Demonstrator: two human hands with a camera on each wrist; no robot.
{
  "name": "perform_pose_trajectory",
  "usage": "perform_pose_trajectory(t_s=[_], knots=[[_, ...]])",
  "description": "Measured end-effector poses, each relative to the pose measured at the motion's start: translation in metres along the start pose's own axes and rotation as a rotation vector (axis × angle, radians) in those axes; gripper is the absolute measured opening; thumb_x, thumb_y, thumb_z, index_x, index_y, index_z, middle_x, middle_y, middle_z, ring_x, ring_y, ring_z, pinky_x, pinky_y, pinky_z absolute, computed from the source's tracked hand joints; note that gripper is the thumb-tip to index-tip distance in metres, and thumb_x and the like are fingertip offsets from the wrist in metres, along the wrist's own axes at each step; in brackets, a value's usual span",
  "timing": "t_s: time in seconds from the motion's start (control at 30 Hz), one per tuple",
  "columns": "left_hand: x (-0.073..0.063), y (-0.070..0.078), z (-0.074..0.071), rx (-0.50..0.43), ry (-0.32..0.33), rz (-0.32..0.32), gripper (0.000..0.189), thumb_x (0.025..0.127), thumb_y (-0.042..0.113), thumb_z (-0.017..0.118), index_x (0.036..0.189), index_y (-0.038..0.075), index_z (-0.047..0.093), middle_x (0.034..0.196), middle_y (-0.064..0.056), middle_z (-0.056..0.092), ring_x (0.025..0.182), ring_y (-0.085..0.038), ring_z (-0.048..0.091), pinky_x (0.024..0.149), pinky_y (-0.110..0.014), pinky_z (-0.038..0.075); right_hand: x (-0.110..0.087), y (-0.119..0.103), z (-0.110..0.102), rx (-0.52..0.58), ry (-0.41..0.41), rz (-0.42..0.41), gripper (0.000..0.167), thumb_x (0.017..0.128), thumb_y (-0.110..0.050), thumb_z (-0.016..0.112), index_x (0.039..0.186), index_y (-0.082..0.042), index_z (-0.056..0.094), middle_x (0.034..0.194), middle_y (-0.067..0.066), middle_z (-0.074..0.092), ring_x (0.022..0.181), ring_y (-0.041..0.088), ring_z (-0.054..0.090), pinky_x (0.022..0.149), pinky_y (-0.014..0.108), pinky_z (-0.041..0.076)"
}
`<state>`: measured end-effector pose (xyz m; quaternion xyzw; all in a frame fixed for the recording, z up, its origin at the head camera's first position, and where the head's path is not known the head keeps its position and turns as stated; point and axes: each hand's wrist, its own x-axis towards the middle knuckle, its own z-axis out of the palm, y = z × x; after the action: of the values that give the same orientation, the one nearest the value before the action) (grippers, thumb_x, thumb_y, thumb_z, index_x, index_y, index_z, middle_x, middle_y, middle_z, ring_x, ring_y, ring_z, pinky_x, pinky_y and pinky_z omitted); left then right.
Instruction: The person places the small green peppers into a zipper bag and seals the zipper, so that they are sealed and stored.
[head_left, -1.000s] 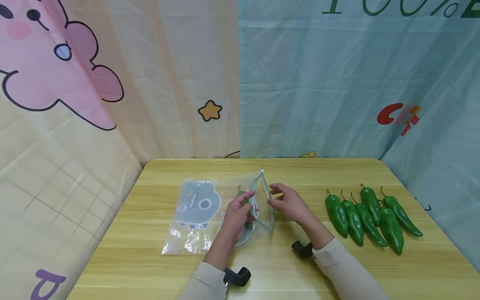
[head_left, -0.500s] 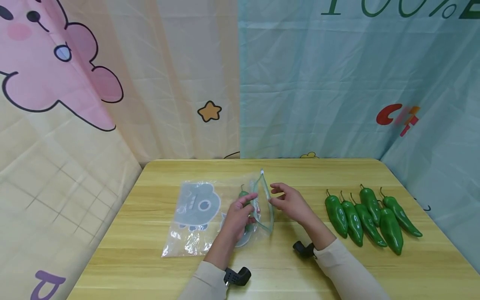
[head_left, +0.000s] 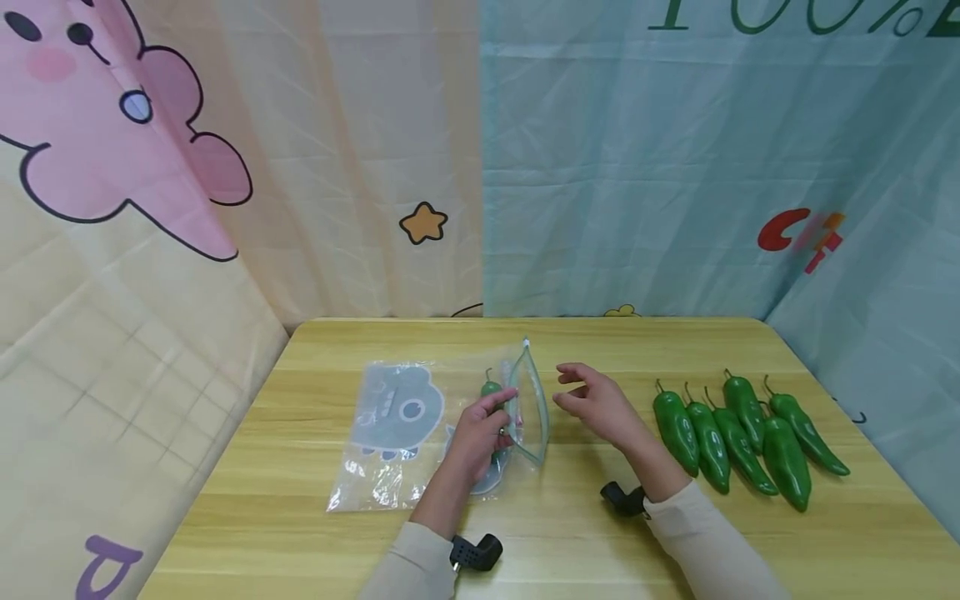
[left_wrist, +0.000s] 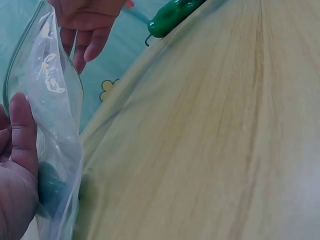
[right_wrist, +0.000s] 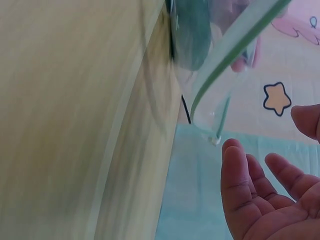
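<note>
A clear zip bag [head_left: 382,487] with a blue-grey cartoon print lies on the table, its green-edged mouth standing open toward the right. My left hand [head_left: 474,432] grips the near side of that mouth. Inside the bag is a green pepper [head_left: 491,388], partly hidden behind the left hand; the left wrist view shows it blurred through the plastic. My right hand [head_left: 597,407] hovers just right of the mouth, fingers loosely bent and holding nothing. In the right wrist view a gap separates its fingertips [right_wrist: 233,155] from the bag's slider end [right_wrist: 215,140].
Several green peppers [head_left: 784,461] with stems lie grouped at the right of the wooden table [head_left: 555,542]. Printed curtains [head_left: 360,167] hang behind and at both sides. A black wrist camera [head_left: 477,553] sits at each cuff.
My right hand has moved away from the bag mouth, a little to the right. The left hand stays on the bag, and the mouth remains spread.
</note>
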<state>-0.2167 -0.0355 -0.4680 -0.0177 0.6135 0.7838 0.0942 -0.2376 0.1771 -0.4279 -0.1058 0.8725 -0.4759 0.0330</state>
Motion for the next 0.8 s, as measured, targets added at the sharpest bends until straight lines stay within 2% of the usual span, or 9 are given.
perform_pose_trajectory(t_s=[0.23,0.47,0.6,0.8], knots=[[0.0,-0.001,0.001,0.01,0.006,0.005,0.049,0.086,-0.003,0.054,0.134,0.002,0.06,0.121,-0.012,0.055,0.08,-0.017,0.057,0.058,-0.023,0.051,-0.011,0.016,-0.027,-0.045,0.02,0.0,0.053,0.096,-0.021,0.065,0.143,-0.006,0.048,0.134,0.021,0.054,0.106,0.031,0.062,0.08,0.04,0.056],[-0.001,-0.002,-0.001,0.02,-0.005,0.014,0.048,0.087,-0.004,0.053,0.135,0.0,0.058,0.121,-0.01,0.054,0.082,-0.017,0.055,0.06,-0.024,0.052,-0.023,0.026,-0.048,-0.074,0.0,0.037,0.062,0.096,-0.031,0.065,0.147,-0.006,0.042,0.139,0.021,0.05,0.114,0.034,0.058,0.085,0.045,0.054],[0.0,-0.002,-0.002,0.024,-0.005,0.014,0.048,0.087,-0.003,0.053,0.135,0.0,0.058,0.121,-0.011,0.054,0.082,-0.017,0.054,0.061,-0.024,0.052,-0.03,0.03,-0.058,-0.096,-0.009,0.047,0.065,0.096,-0.033,0.065,0.148,-0.006,0.04,0.142,0.021,0.047,0.116,0.035,0.056,0.085,0.045,0.054],[0.0,-0.001,-0.001,0.019,-0.012,0.011,0.047,0.087,-0.003,0.053,0.134,0.001,0.059,0.122,-0.012,0.053,0.083,-0.016,0.054,0.062,-0.024,0.052,-0.04,0.038,-0.076,-0.137,0.018,0.019,0.063,0.097,-0.031,0.064,0.148,-0.004,0.039,0.142,0.023,0.047,0.115,0.036,0.056,0.081,0.041,0.055]])
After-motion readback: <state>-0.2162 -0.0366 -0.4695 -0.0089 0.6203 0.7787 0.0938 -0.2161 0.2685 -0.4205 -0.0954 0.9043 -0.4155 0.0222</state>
